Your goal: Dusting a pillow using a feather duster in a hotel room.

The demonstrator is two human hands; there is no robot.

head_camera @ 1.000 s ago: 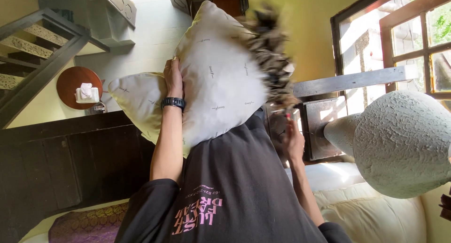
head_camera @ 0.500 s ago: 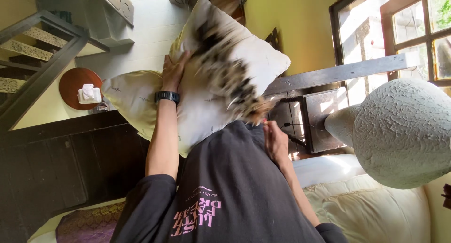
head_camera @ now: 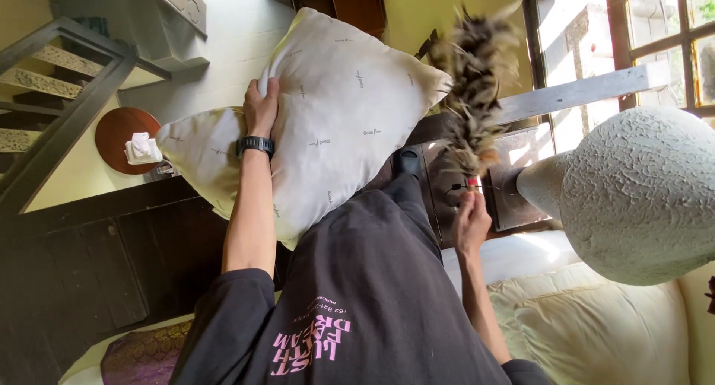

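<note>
The head view showed the left hand (head_camera: 261, 106) clamped on a white pillow (head_camera: 335, 102) held up before the chest. The right hand (head_camera: 471, 221) gripped a feather duster (head_camera: 477, 94), lifted just beside the pillow's edge; dusting seemed midway, with no telling how much remained.

Home living room: cream sofa (head_camera: 596, 325), wooden-framed window (head_camera: 633, 42), staircase (head_camera: 52, 65), dark wood cabinet (head_camera: 89, 273).

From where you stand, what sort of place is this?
Probably a living room in a home: a cream leather sofa, a dark wooden staircase and a wood-framed window. The left hand holds a white pillow, the right hand a feather duster.
</note>
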